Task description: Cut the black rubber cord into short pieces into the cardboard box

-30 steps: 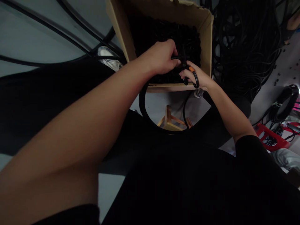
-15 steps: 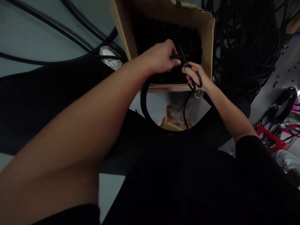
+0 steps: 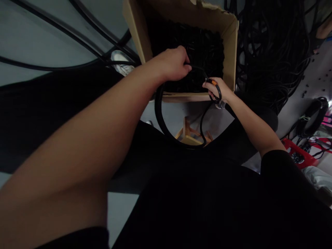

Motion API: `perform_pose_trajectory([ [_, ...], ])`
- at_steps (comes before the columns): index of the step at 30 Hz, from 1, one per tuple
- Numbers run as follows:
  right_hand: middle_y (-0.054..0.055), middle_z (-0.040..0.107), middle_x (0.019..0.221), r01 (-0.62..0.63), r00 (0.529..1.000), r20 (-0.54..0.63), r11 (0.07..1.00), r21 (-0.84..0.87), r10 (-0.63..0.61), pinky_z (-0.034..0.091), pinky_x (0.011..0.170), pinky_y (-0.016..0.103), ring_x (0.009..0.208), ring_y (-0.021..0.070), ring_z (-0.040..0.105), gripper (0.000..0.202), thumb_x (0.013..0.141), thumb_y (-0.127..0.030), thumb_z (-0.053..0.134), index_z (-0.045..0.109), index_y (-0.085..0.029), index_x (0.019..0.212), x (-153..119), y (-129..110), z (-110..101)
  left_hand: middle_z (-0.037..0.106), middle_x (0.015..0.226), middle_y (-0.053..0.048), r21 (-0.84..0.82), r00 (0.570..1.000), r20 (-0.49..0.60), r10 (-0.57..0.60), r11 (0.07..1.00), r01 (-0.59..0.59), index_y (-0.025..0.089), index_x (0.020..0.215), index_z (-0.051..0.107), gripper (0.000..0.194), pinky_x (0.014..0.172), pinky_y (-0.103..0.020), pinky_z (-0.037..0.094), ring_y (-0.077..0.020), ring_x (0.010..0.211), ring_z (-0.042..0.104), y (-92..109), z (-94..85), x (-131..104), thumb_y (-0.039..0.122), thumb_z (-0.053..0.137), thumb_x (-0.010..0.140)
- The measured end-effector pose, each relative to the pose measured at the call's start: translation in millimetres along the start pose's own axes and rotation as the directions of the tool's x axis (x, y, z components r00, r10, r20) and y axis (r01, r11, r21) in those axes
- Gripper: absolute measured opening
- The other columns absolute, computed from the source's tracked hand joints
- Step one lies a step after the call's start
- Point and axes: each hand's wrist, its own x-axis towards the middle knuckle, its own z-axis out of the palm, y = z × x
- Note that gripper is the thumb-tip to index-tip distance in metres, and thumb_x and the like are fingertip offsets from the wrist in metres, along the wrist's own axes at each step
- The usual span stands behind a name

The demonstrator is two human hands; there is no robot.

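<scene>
Above an open cardboard box (image 3: 229, 55), my left hand (image 3: 177, 64) is closed on a black cable (image 3: 159, 116). A short length of the cable shows past its fingertips, and a loop hangs down in front of the box. My right hand (image 3: 217, 89) grips scissors (image 3: 219, 92) with black handles and an orange part, at the box's near right side. The blades point up and left, dark against the contents, and I cannot make out how far apart they are. Many small black pieces (image 3: 204, 45) fill the box.
Black cables lie in a large heap (image 3: 269, 52) right of the box, and others cross the floor at left. A wooden stool (image 3: 192, 140) stands below the box. At right are a cable coil (image 3: 312, 116) and a red basket (image 3: 306, 159). Part of another person's hand shows at upper right.
My left hand has moved slightly left, and my right hand with the scissors has shifted a little down and right. The gap between them is wider.
</scene>
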Motion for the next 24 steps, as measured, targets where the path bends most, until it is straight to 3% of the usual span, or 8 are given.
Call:
perform_pose_trajectory([
  [6, 0.000, 0.074, 0.089, -0.064, 0.992, 0.121, 0.984, 0.165, 0.044, 0.071, 0.070, 0.024, 0.078, 0.0175, 0.078, 0.014, 0.114, -0.034, 0.077, 0.065, -0.026, 0.116, 3, 5, -4, 0.078, 0.168, -0.018, -0.037, 0.999, -0.054, -0.001, 0.999, -0.001, 0.016, 0.171, 0.067, 0.056, 0.133, -0.051, 0.058, -0.0390, 0.157, 0.074, -1, -5.3, -8, 0.030, 0.060, 0.117],
  [9, 0.001, 0.079, 0.099, 0.004, 0.989, 0.143, 0.981, 0.192, -0.032, 0.074, 0.085, 0.026, 0.094, 0.0178, 0.083, 0.015, 0.114, -0.030, 0.078, 0.070, -0.026, 0.126, 0, 4, -4, 0.078, 0.168, -0.016, -0.073, 0.998, -0.059, 0.027, 0.997, -0.031, 0.019, 0.169, 0.069, 0.056, 0.133, -0.050, 0.059, -0.0374, 0.156, 0.074, 0, -4.2, -9, 0.032, 0.060, 0.115],
  [14, 0.001, 0.081, 0.106, 0.075, 0.993, 0.081, 0.980, 0.182, -0.091, 0.073, 0.106, 0.033, 0.107, 0.0191, 0.086, 0.024, 0.114, -0.038, 0.082, 0.069, -0.026, 0.130, 1, -3, 0, 0.080, 0.165, -0.013, -0.090, 0.995, -0.061, 0.082, 0.992, -0.087, 0.022, 0.165, 0.071, 0.053, 0.129, -0.050, 0.061, -0.0353, 0.150, 0.076, 2, 0.4, -4, 0.034, 0.061, 0.115],
  [19, -0.001, 0.078, 0.101, 0.070, 0.996, 0.041, 0.987, 0.148, -0.076, 0.074, 0.104, 0.032, 0.105, 0.0191, 0.085, 0.021, 0.115, -0.036, 0.081, 0.066, -0.027, 0.128, 7, -9, 2, 0.080, 0.163, -0.013, -0.089, 0.990, -0.071, 0.120, 0.988, -0.126, 0.022, 0.163, 0.071, 0.051, 0.127, -0.047, 0.060, -0.0332, 0.147, 0.076, 3, 1.4, -4, 0.034, 0.060, 0.115],
  [24, -0.002, 0.075, 0.094, 0.052, 0.998, 0.014, 0.990, 0.134, -0.054, 0.072, 0.088, 0.025, 0.095, 0.0175, 0.081, 0.019, 0.112, -0.028, 0.079, 0.066, -0.027, 0.126, 5, -17, 4, 0.080, 0.162, -0.015, -0.106, 0.988, -0.072, 0.135, 0.984, -0.142, 0.023, 0.164, 0.071, 0.054, 0.129, -0.055, 0.058, -0.0406, 0.149, 0.075, 0, 4.4, -5, 0.036, 0.060, 0.113],
])
